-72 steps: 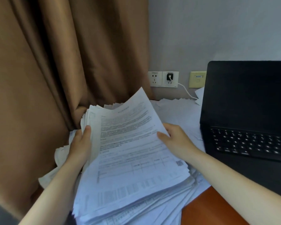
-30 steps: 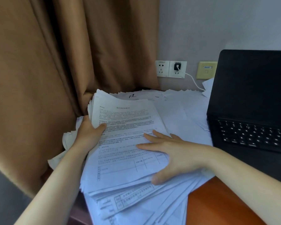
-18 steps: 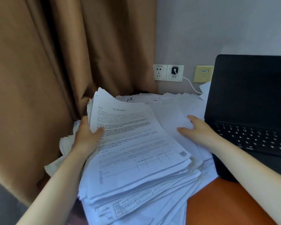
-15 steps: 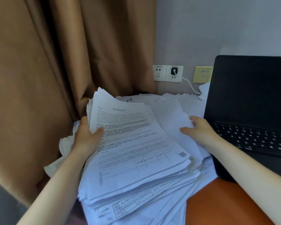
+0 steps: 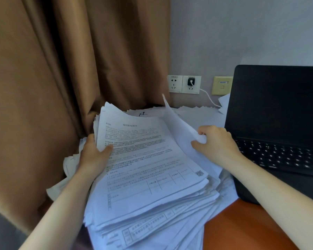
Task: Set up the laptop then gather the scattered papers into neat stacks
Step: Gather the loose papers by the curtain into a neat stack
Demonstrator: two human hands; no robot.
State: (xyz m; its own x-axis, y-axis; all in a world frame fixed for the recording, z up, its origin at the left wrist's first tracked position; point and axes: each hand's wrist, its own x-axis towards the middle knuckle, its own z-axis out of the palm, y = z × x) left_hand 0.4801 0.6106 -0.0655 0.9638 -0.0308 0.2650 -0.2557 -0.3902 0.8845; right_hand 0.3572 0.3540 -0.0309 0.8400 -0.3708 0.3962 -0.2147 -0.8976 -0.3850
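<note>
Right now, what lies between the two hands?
In the head view, the paper stack spans the gap: the left hand grips its left edge, and the right hand pinches a loose sheet lifted beside it.

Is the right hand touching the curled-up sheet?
Touching. Head view shows the right hand pinching the sheet by its edge.

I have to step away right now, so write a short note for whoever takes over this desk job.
Left hand grips the left edge of the paper stack, thumb on the top page.
Right hand pinches a loose sheet, lifted beside the stack.
Laptop open on the desk at right, screen dark.
Done: laptop opened, one big ragged stack gathered.
Left to do: add the sheet, collect the papers by the wall and by the curtain, square the edges.
</note>
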